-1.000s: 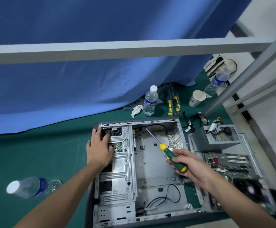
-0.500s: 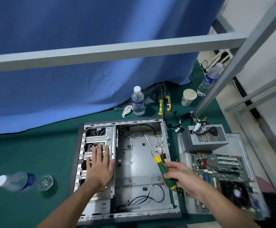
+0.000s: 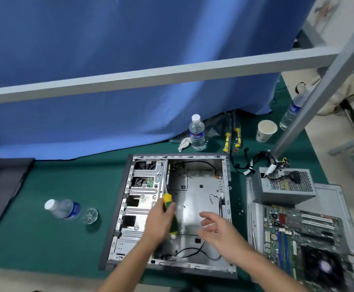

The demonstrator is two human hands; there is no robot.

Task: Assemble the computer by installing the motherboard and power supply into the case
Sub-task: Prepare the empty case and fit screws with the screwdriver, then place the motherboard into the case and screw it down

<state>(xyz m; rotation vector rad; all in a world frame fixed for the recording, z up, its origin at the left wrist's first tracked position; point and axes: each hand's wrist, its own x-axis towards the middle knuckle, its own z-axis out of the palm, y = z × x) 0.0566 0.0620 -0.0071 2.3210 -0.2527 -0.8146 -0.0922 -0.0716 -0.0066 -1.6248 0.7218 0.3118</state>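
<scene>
The open grey computer case [image 3: 224,267] lies flat on the green mat, its motherboard tray bare. My left hand [image 3: 159,223] grips the green-and-yellow screwdriver [image 3: 168,209] over the case, shaft pointing away along the drive cage. My right hand [image 3: 218,227] hovers over the tray with loose fingers and holds nothing. The grey power supply [image 3: 281,190] sits to the right of the case on a side panel. The motherboard [image 3: 302,234] lies in front of it.
Upright water bottle [image 3: 197,132], two yellow-handled tools [image 3: 232,137] and a paper cup [image 3: 265,130] stand behind the case. A bottle [image 3: 63,208] lies on the mat at left. A dark panel [image 3: 1,186] sits far left. A grey frame bar [image 3: 150,77] crosses overhead.
The screwdriver passed from my right hand to my left hand. My left hand came off the drive cage. My right hand is now free above the tray.
</scene>
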